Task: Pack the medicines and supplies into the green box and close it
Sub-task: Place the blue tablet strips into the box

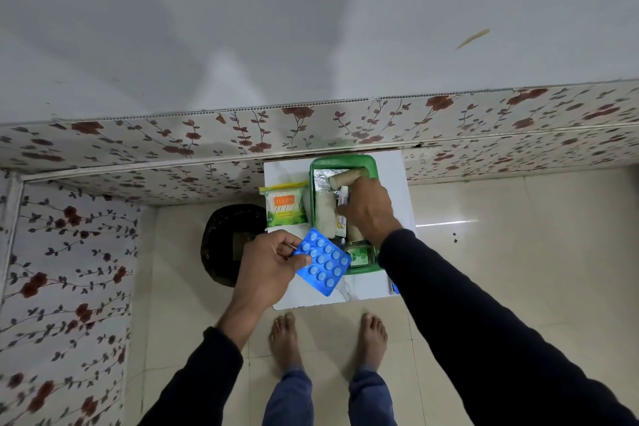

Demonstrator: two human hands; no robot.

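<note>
Mid-packing, left hand (268, 261) pinches a blue blister pack (323, 261) (next in, probably) while right hand (368, 209) settles a tube (343, 199) inside the centre-frame green box (370, 162).

Open green plastic box (371, 162) sitting on the white table, foil-lined, holding tan bandage rolls (349, 177), white gauze (326, 213), a tube, blue foil tablet strip (323, 261) hovering tilted at its near-left corner

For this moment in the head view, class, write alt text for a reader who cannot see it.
The left hand pinches a blue pill strip beside an open green box on a small white table. The right hand reaches into the box among supplies; a cotton-swab pack lies outside it.
</note>
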